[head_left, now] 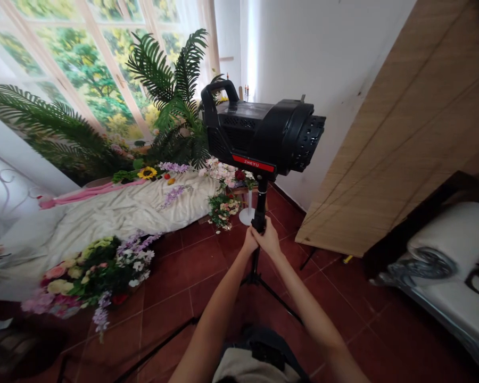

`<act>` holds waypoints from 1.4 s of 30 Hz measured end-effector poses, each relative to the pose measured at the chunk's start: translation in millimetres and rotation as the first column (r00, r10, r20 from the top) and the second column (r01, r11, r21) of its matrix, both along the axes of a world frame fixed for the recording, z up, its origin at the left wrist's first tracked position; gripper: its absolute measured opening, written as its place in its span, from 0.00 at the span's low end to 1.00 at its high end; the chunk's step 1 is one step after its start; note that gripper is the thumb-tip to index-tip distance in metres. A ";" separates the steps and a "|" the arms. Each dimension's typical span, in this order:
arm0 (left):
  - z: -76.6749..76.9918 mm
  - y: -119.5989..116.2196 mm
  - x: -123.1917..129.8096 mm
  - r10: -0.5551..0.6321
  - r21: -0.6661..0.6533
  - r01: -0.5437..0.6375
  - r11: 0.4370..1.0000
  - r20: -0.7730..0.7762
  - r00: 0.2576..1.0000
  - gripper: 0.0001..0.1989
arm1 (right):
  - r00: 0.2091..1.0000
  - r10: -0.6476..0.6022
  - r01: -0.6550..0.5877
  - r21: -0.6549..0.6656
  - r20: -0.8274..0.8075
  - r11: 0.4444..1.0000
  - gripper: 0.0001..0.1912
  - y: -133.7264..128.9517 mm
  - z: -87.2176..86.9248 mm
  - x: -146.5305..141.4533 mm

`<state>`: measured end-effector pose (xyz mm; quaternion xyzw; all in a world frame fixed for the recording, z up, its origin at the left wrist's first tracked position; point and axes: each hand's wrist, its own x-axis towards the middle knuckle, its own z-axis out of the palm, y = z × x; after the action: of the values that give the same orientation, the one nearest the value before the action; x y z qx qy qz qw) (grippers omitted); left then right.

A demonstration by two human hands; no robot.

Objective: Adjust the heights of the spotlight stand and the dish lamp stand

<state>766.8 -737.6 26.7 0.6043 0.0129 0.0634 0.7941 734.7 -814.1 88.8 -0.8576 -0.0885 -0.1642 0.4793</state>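
Observation:
Directly before me stands a black studio light [247, 133] with a red label, a top handle at its left end and a vented round front facing right. It is mounted on a black light stand [261, 199] whose legs spread over the floor. My left hand [250, 240] is closed around the stand's pole just below the collar. Beside it, my right hand [268, 236] also grips the pole at the same collar, its thumb along the side. The two hands touch each other, and the fingers behind the pole are partly hidden.
To the left, a bed-like platform with cream cloth [143, 213] bears flowers; a floral arrangement [91, 271] stands at its front. Palm fronds [183, 80] rise behind the light. On the right are a leaning wooden panel [355, 159] and wrapped cushions [451, 239]. Red tiles [171, 287] cover the floor.

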 end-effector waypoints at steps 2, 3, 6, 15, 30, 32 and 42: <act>5.2 0.1 -3.7 -0.051 0.012 0.051 0.999 0.015 0.999 0.17 | 0.997 0.000 -0.004 0.061 0.074 0.998 0.27 -6.5 -0.7 -12.3; 7.7 0.4 -5.8 -0.066 0.030 0.065 0.997 0.022 0.998 0.17 | 0.995 -0.008 -0.001 0.080 0.104 0.997 0.27 -10.2 -1.1 -19.6; 13.3 1.1 -10.4 -0.043 0.098 0.040 0.994 0.025 0.999 0.17 | 0.986 -0.007 -0.008 0.091 0.165 0.996 0.24 -21.0 -3.1 -42.7; 16.0 -1.1 -9.4 0.012 0.165 -0.026 0.986 0.084 0.996 0.14 | 0.982 0.084 -0.081 -0.025 0.168 0.996 0.18 -34.1 -23.0 -68.1; 14.4 -0.9 -10.6 0.017 0.168 -0.027 0.985 0.056 0.998 0.17 | 0.990 -0.095 0.136 0.525 -0.104 0.840 0.20 -31.4 -57.1 -21.3; 15.4 -1.0 -11.2 0.007 0.163 -0.015 0.987 0.052 0.999 0.17 | 0.989 -0.068 0.134 0.576 -0.134 0.806 0.20 -30.9 -59.5 -15.5; 11.6 -1.0 -10.3 0.025 0.180 -0.036 0.983 0.064 0.998 0.16 | 0.924 0.141 0.205 0.771 -0.355 0.602 0.17 -31.9 -66.8 -23.2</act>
<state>756.6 -738.6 38.3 0.6714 -0.0083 0.0949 0.7350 711.5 -846.0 21.9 -0.5693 0.1045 -0.0255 0.8150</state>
